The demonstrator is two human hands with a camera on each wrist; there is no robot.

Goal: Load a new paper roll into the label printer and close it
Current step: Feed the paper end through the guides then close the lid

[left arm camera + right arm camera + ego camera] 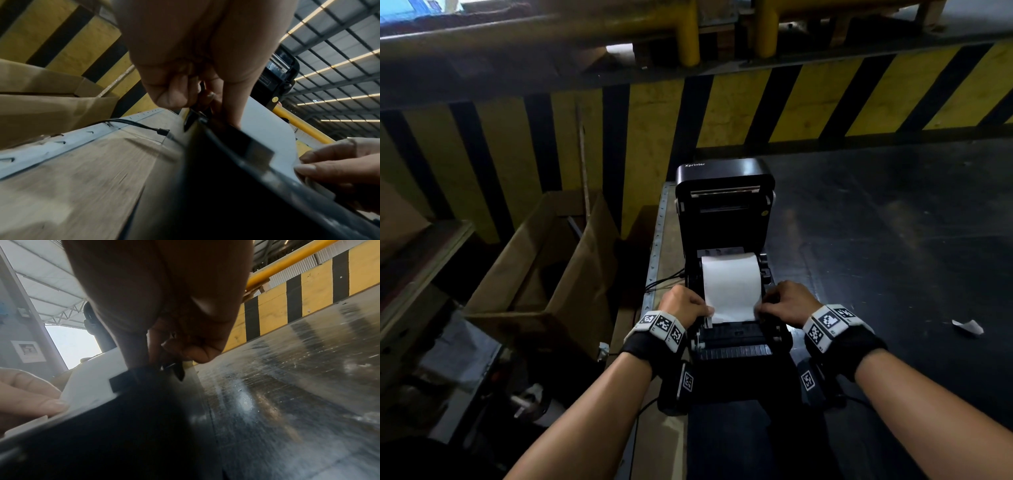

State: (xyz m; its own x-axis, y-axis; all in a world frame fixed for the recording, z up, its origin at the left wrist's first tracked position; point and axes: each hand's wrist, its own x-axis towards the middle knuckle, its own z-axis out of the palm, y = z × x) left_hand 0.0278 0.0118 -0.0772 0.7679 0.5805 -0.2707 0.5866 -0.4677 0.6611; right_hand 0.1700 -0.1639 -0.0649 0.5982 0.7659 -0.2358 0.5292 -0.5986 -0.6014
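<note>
Both hands are seen low in the centre of the head view, at the open printer (726, 274). The paper roll (731, 281) is already seated in the bay, mid-frame, and its loose end is drawn toward the lower edge of the frame. The feeding step is judged to be in hand. The left hand (681, 306) is curled at the left edge of the sheet, fingers narrow and pinched on the paper. The right hand (786, 301) is curled the same way on the right edge. Both wrists are held level, forearms nearly parallel. The lid (724, 192) is stood upright, upper centre. Next, the sheet is likely to need squaring between the side guides, then the lid is to be brought down.
</note>
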